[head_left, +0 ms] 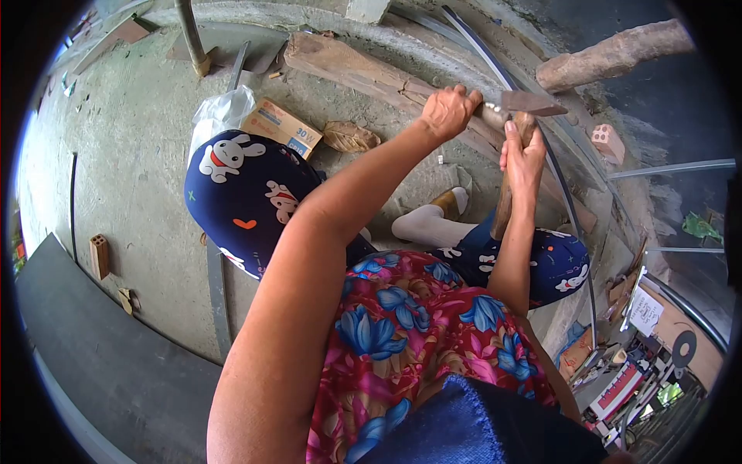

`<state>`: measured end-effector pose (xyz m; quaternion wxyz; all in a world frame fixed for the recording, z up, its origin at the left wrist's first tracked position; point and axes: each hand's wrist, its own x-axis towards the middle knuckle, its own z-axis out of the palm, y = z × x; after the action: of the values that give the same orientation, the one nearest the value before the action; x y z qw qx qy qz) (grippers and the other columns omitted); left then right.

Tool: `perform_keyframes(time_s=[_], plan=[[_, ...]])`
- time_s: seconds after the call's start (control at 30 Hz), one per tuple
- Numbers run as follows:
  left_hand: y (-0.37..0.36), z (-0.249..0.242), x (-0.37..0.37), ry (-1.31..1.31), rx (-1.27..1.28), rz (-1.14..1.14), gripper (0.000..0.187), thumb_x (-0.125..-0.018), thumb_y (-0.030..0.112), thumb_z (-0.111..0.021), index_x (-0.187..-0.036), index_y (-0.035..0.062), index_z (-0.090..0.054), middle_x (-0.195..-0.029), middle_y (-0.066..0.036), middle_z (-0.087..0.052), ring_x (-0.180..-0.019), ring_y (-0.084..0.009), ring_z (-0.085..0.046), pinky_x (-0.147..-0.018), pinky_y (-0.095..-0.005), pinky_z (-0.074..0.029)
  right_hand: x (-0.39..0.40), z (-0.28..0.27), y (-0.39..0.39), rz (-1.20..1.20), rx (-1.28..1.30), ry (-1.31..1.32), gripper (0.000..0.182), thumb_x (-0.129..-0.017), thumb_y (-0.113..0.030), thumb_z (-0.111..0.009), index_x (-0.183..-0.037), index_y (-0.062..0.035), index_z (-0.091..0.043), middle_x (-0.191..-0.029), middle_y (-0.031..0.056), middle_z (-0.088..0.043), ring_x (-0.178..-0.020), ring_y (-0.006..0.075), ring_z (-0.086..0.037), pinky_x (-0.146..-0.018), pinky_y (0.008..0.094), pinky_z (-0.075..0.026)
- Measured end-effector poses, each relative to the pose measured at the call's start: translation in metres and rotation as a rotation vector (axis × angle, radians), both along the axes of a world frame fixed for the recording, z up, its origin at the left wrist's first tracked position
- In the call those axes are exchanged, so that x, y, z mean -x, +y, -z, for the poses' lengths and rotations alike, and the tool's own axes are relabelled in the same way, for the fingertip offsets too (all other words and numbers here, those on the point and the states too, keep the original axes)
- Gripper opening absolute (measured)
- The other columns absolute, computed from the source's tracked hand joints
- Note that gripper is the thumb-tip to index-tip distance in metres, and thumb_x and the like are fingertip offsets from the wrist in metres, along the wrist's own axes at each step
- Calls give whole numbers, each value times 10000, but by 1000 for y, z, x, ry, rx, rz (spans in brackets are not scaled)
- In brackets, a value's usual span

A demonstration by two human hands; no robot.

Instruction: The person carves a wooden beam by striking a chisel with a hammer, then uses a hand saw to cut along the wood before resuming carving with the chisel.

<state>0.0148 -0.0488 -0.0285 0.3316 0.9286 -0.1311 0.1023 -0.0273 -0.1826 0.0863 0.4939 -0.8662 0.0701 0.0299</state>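
Over a concrete floor and rough plank, the left hand grips a bladed tool, the right hand a stick.

Scuffed grey concrete floor spreads around the post, brightly lit to its left, with a dark sheet lying well below it in view and dim, shadowed ground far to its right.

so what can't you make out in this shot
Head view:
- writing on the paper: too small
- far end of the log: cut off by dark rim
- lower part of the carton: behind the knee
- what the left hand grips: mostly hidden inside it
- part of the wooden shaft: behind the right hand
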Motion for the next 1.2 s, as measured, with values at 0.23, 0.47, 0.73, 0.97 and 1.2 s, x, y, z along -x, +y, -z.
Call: perform_keyframes(time_s=[0.23, 0.47, 0.73, 0.97, 1.2], plan=[[-1, 1, 0, -77, -28, -38, 198, -826, 174, -586, -1013, 108, -572, -827, -131, -592, -766, -304, -655, -664, -392, -544, 4, -11, 8, 10, -99, 7, 251, -908, -256, -621, -902, -22, -531, -576, 11, -516, -419, 71, -465, -372, 220, -366], [3, -12, 2, -119, 55, -53, 145, -846, 143, -528, -983, 104, -553, -854, -149, -588, -770, -303, -643, -693, -387, -522, 5, -33, 2, 36, -195, -146, 228, -926, -235, -597, -922, -19, -522, -605, 25, -518, -451, 75, -472, -397, 219, -377], [4, -8, -1, -74, 75, -55, 254, -808, 201, -640, -1023, 101, -551, -874, -141, -591, -823, -310, -643, -705, -398, -546, 7, -36, -3, 43, -211, -151, 254, -928, -259, -596, -916, -21, -508, -605, 29, -518, -454, 81, -477, -402, 224, -379], [7, -15, -4, -78, 144, -92, 139, -855, 141, -534, -976, 76, -556, -832, -166, -599, -780, -320, -643, -701, -399, -529, 8, -39, 2, 33, -204, -154, 249, -929, -259, -594, -912, -25, -509, -604, 27, -515, -457, 81, -478, -405, 224, -379], [13, -15, -8, 11, 139, -109, 203, -838, 178, -593, -1004, 76, -537, -866, -164, -602, -841, -329, -638, -733, -407, -532, 8, -38, 3, 23, -200, -152, 249, -930, -258, -591, -915, -24, -508, -601, 26, -514, -456, 79, -475, -411, 223, -380]])
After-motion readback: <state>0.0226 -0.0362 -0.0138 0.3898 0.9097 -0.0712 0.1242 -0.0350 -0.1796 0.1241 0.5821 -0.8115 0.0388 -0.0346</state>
